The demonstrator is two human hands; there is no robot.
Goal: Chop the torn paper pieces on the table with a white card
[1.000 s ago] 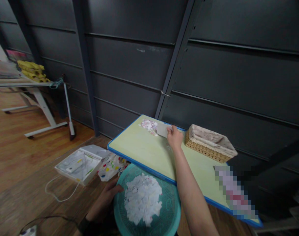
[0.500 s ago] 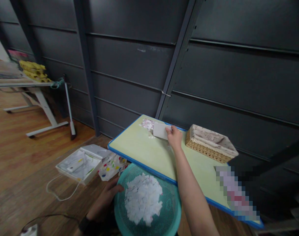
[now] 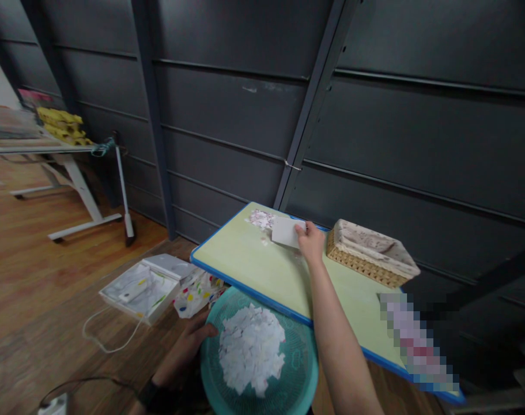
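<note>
My left hand (image 3: pixel 197 334) grips the rim of a teal mesh basket (image 3: pixel 303 357), thumb over the edge, fingers partly hidden. A heap of torn white paper pieces (image 3: pixel 251 349) lies in that basket, just below the front edge of a pale green table (image 3: pixel 249 259) with blue edging. Over the table's far side, my right hand (image 3: pixel 310 237) pinches a flat white card (image 3: pixel 284 231) by its right end. Beside the card's left edge is a small pile of paper scraps (image 3: pixel 261 219), with a few bits scattered nearby.
Right of my hand stands a wicker basket (image 3: pixel 361 268) with a cloth lining. A blurred-out item (image 3: pixel 418 346) lies at the table's right end. On the floor at left are an open white box (image 3: pixel 136 291), a dotted plastic bag (image 3: pixel 197 297) and cables. A dark panelled wall (image 3: pixel 227 104) rises behind.
My right hand and the white card have shifted slightly right, away from the scrap pile. My left hand keeps its hold on the teal basket.
</note>
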